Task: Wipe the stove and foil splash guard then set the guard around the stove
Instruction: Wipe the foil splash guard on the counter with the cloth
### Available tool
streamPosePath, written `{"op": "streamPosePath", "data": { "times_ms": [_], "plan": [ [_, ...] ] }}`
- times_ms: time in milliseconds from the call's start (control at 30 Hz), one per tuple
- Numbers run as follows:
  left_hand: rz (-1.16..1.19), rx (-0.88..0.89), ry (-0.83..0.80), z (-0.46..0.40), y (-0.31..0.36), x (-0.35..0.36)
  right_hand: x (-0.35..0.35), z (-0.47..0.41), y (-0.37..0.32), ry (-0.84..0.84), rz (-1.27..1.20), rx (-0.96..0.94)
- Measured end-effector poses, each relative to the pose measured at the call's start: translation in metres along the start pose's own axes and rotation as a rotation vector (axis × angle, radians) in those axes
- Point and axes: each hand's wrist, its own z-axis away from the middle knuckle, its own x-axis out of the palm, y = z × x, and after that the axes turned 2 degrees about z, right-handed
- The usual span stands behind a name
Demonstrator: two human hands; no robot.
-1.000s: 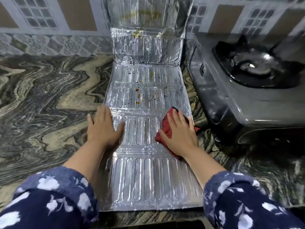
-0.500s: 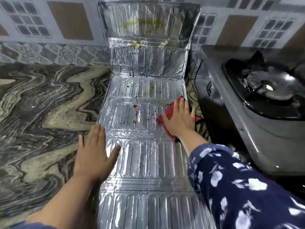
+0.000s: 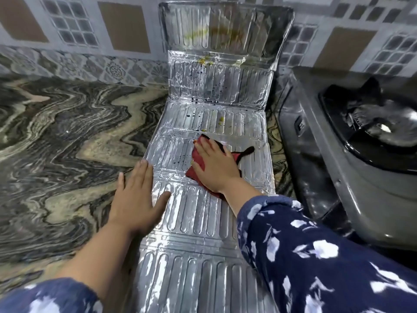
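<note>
Red cloth now farther up the foil guard, under flat open right hand; left hand open at its edge.

Spattered foil splash guard flat — grey stove beside.

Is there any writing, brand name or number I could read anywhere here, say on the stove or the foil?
None is readable.
Small dark mark on the stove side: too small and blurred to tell.
Foil splash guard: only ribs and food spots.
Red cloth, wall tiles: no text.
</note>
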Motion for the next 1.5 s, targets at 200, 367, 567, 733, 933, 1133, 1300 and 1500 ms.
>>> {"op": "streamPosePath", "data": {
  "times_ms": [200, 367, 567, 733, 933, 1133, 1300, 1500],
  "plan": [
    [0.026, 0.036, -0.011, 0.030, 0.002, -0.002, 0.004, 0.037, -0.012, -0.017, 0.005, -0.018],
    [0.028, 0.049, -0.017, 0.061, 0.000, -0.004, 0.005, 0.068, -0.027, -0.027, 0.021, -0.005],
    [0.038, 0.085, -0.042, 0.087, -0.008, -0.007, 0.009, 0.095, -0.044, -0.031, 0.033, 0.028],
    [0.001, 0.102, -0.058, 0.111, -0.016, -0.004, 0.011, 0.119, -0.060, -0.029, 0.030, 0.044],
    [0.019, 0.101, -0.074, 0.094, -0.022, -0.017, 0.012, 0.124, -0.061, -0.029, 0.041, 0.028],
    [0.000, 0.192, -0.099, 0.061, -0.034, -0.017, 0.018, 0.119, -0.061, -0.002, 0.045, 0.150],
    [0.044, 0.204, -0.046, 0.062, -0.037, -0.009, 0.011, 0.074, -0.063, -0.024, 0.023, 0.285],
    [0.057, 0.166, -0.023, 0.060, -0.035, -0.005, 0.005, 0.009, -0.093, -0.077, -0.013, 0.022]
  ]
}}
